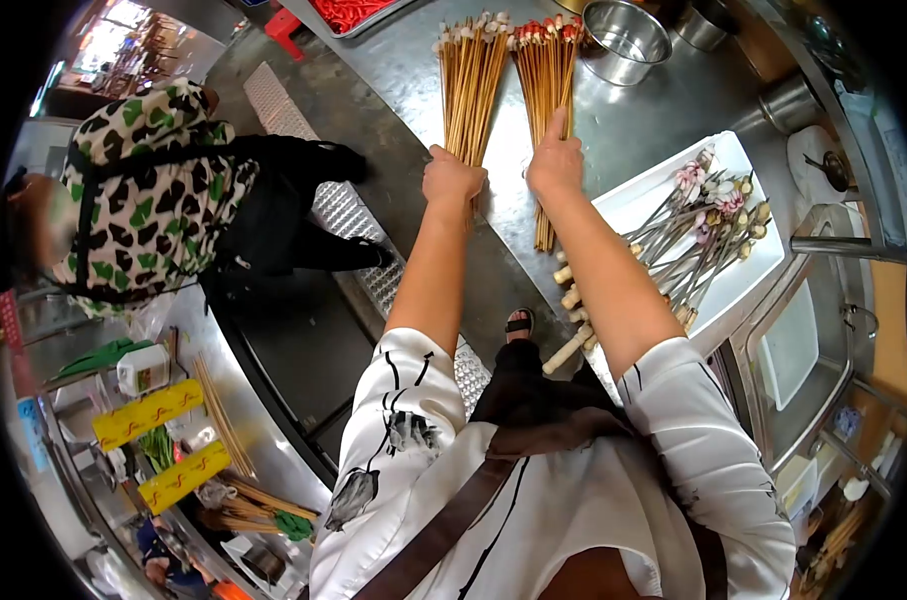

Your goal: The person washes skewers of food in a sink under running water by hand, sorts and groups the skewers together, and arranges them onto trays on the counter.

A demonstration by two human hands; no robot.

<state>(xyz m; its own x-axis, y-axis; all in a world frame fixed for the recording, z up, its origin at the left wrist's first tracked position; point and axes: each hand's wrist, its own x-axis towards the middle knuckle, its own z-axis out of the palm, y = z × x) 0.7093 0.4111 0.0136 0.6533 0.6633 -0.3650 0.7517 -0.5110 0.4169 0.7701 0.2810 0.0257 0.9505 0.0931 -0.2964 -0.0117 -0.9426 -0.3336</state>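
Two bundles of long thin wooden skewers lie side by side on the steel table. The left bundle (pixel 470 85) has whitish pieces at its far tips, and my left hand (pixel 453 178) is closed round its near part. My right hand (pixel 556 165) grips the right bundle (pixel 543 85), which has red and white pieces at its tips, with one finger stretched along the sticks. The near ends of the right bundle stick out below my hand, over the table's edge area.
A white tray (pixel 763 245) with skewers and flower-like pieces lies right of my right forearm. Metal bowls (pixel 626 42) stand behind it. A red-filled tray (pixel 348 12) is at the far edge. Another person (pixel 153 190) is at the left, near a counter with yellow boxes (pixel 148 414).
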